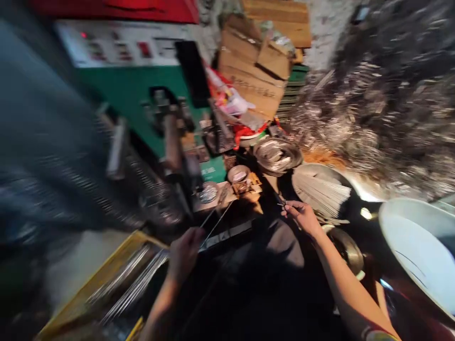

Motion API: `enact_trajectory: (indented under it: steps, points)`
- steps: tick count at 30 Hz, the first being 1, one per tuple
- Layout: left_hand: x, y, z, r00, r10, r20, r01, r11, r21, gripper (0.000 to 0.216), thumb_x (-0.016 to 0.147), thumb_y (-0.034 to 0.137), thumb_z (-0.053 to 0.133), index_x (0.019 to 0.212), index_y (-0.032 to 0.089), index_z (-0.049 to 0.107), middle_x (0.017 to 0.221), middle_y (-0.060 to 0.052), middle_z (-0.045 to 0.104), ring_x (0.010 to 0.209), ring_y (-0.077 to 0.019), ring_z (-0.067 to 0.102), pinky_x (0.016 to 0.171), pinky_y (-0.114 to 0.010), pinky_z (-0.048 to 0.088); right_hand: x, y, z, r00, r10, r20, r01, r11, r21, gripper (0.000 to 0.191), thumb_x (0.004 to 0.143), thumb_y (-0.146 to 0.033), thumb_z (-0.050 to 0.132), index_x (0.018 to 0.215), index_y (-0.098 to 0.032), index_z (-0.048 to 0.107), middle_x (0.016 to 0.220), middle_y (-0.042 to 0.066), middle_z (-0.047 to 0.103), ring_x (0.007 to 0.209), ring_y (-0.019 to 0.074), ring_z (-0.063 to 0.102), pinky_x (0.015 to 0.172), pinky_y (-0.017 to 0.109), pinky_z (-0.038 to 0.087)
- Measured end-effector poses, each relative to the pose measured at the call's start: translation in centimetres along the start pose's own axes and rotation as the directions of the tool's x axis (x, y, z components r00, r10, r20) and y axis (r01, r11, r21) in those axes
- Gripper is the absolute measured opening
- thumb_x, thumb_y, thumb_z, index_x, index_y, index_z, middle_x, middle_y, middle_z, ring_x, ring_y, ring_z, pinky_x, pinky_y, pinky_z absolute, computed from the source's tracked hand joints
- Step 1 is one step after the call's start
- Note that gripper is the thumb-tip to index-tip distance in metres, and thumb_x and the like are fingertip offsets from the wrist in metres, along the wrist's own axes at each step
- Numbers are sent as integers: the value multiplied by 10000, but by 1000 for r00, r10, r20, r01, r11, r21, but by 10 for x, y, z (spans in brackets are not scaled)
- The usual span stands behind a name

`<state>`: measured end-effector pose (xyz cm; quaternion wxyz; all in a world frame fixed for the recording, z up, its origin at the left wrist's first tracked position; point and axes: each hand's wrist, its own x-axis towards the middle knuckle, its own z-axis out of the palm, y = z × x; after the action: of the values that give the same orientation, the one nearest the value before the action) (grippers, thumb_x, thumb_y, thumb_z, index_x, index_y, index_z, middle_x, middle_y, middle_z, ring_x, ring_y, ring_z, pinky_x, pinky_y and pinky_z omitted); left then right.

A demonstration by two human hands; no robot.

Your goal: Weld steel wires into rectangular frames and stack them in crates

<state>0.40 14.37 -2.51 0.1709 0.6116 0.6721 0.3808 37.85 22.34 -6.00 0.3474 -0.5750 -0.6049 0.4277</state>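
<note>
The person's dark-clothed lap (256, 298) lies nearest the camera, in deep shadow along the bottom edge, with a bare forearm to either side. At the lower left, a yellow-rimmed crate (103, 267) stands tilted in view and holds a bundle of long, thin silver rods (137, 286). Above and behind it rises a green panel (113, 90) with a white upper band; the dark metal parts in front of it are too blurred to name. Just right of the crate, the left hand (186, 251) is curled, its fingers closed around thin, pale, straight strands (221, 219), which slant up and to the right from the fist, over the lap. Past the fist are a round silver tin (208, 192) and a green box with white lettering (213, 169), and farther back leans a creased brown cardboard box (249, 71). To the right of the strands and apart from them, the right hand (300, 215) has its fingers pinched together on a small, slender piece (280, 204), too small to identify. Just beyond that hand, a round grey bowl (313, 169) carries a fan of flat, pale strips (323, 192). Beside the right forearm sits a round brass-coloured dish (355, 251); at the far right is a large whitish basin (430, 251), below a shiny, crumpled mass (377, 104).
</note>
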Motion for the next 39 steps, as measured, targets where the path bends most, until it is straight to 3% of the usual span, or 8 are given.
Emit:
enact_trajectory:
  steps: [2,6,11,17,22,25,31,39]
  points:
    - [-13,-12,-18,1000,-12,3,12,1000,-10,328,941,411,473,795,186,662,589,28,634,515,-123,565,541,-227,431,17,-39,54,992,-51,116,21,969,246,411,824,-545,670,890,-140,698,788,85,720,685,187,688,637,288,547]
    - [-16,-22,-24,999,-29,-43,28,999,-37,316,958,373,441,809,181,643,638,5,640,571,-134,592,580,-226,422,29,-91,155,970,7,244,-98,926,364,369,728,-520,711,742,-165,614,628,3,626,471,111,579,423,199,432]
    - [-24,-36,-30,997,-59,-49,57,998,-39,331,984,379,405,810,184,609,644,2,610,574,-134,570,587,-230,401,34,-112,219,955,10,297,-133,908,398,284,751,-456,609,712,-175,595,501,-69,468,365,56,360,359,179,257]
    - [3,-50,-35,977,-156,147,112,957,269,361,1003,344,359,772,200,595,672,-31,648,627,-169,616,600,-260,376,47,-107,231,881,-112,460,100,994,52,222,765,-337,518,657,-182,635,448,-65,392,427,86,348,458,209,265]
    - [51,-47,-16,949,-196,245,93,921,378,313,988,339,409,852,211,660,858,-87,738,829,-249,694,637,-288,395,45,-86,228,928,-131,350,204,962,-180,204,742,-311,517,596,-202,608,568,-4,526,600,149,487,589,249,327]
    - [57,-46,-7,950,-179,258,73,926,371,311,989,342,408,866,215,664,855,-85,741,830,-258,700,632,-290,392,44,-76,218,971,-118,208,175,945,-278,179,740,-316,533,675,-214,665,632,13,592,629,168,509,620,271,338]
    - [23,-54,-13,966,-176,187,107,938,328,343,1015,346,359,845,213,625,733,-47,691,724,-207,673,607,-266,363,60,-75,211,985,-10,172,-7,996,94,238,700,-407,601,608,-190,635,519,-27,487,504,114,385,518,248,289]
    - [-20,-55,-29,990,-110,-88,104,992,-68,293,997,332,414,843,196,624,720,-19,662,646,-156,624,638,-244,406,64,-110,244,958,15,286,-101,952,288,288,720,-454,625,602,-193,599,410,-96,294,369,63,210,403,232,144]
